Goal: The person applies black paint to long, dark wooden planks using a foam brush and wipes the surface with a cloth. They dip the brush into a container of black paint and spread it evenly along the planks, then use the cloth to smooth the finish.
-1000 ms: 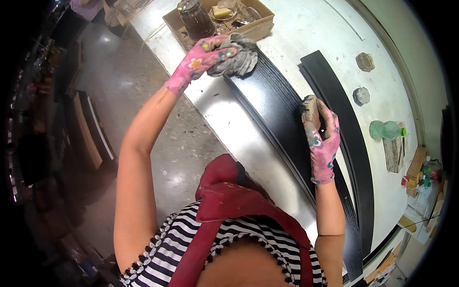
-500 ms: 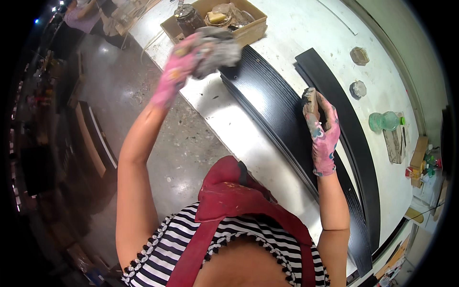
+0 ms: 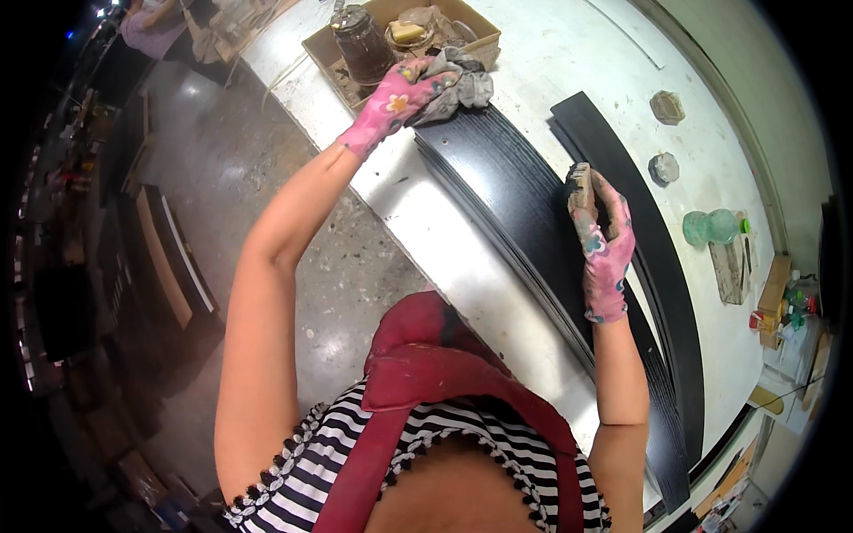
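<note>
In a pink flowered glove, my left hand (image 3: 397, 105) is closed on a crumpled grey rag (image 3: 464, 87). The rag touches the far end of a stack of curved black boards (image 3: 506, 178), whose top face is glossy and grained. My right hand (image 3: 608, 249), gloved alike, grips a small worn block (image 3: 581, 188) with a black-stained edge; whether it is a brush or a pad I cannot make out. That block is over the right edge of the same stack. Another curved black board (image 3: 662, 240) lies alongside, to the right of the stack.
Beyond my left hand stands a cardboard box (image 3: 487, 53) with a dark stained jar (image 3: 362, 44) inside. On the white table (image 3: 569, 62) lie two small pale lumps (image 3: 666, 105) and a green plastic bottle (image 3: 709, 227). Another person (image 3: 155, 31) is at the far left.
My left hand has swung right with the rag, bringing it down onto the far end of the board stack. My right hand and its block have barely moved.
</note>
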Action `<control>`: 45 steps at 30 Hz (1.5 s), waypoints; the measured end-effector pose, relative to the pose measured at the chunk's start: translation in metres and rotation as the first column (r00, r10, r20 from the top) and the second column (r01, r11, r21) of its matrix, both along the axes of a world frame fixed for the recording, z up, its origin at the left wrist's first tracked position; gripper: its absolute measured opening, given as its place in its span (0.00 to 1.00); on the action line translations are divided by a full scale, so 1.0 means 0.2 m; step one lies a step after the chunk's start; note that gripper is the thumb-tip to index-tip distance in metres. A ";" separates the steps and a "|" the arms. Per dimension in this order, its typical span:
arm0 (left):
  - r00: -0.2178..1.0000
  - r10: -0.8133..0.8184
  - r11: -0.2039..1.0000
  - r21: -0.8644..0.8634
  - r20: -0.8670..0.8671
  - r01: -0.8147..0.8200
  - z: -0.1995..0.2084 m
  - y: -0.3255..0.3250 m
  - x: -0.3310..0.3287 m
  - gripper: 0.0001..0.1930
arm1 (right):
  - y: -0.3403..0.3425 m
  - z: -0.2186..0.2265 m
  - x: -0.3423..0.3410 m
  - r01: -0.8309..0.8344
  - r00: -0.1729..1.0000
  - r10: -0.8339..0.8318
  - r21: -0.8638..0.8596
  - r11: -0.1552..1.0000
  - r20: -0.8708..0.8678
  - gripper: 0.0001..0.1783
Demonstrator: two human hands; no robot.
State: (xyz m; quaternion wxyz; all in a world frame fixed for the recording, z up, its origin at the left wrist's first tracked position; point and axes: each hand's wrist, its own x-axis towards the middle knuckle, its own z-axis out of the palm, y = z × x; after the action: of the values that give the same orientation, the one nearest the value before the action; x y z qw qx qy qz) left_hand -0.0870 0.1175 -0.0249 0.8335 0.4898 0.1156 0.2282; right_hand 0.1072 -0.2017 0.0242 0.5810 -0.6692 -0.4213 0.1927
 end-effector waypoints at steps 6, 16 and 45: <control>0.868 0.391 0.767 0.630 -0.305 -0.124 0.19 -0.27 -0.29 0.22 | -0.01 0.03 0.00 0.009 0.999 -0.008 -0.032 0.999 0.040 0.28; 0.992 0.118 0.781 0.614 0.037 -0.116 0.47 -0.70 -0.24 0.18 | -0.02 0.04 0.01 -0.007 1.000 0.008 -0.021 1.000 0.023 0.31; 0.978 -0.066 0.160 0.969 0.200 -0.187 0.15 -0.73 0.11 0.25 | 0.78 0.22 -0.10 0.166 0.788 0.213 -0.533 0.830 0.577 0.24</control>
State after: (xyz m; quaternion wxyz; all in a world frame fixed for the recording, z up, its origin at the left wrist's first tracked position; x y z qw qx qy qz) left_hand -0.0655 -0.0291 0.0055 0.3149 0.8820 -0.1224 0.3286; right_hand 0.0871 -0.0458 0.0686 0.1879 -0.8285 -0.5204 0.0864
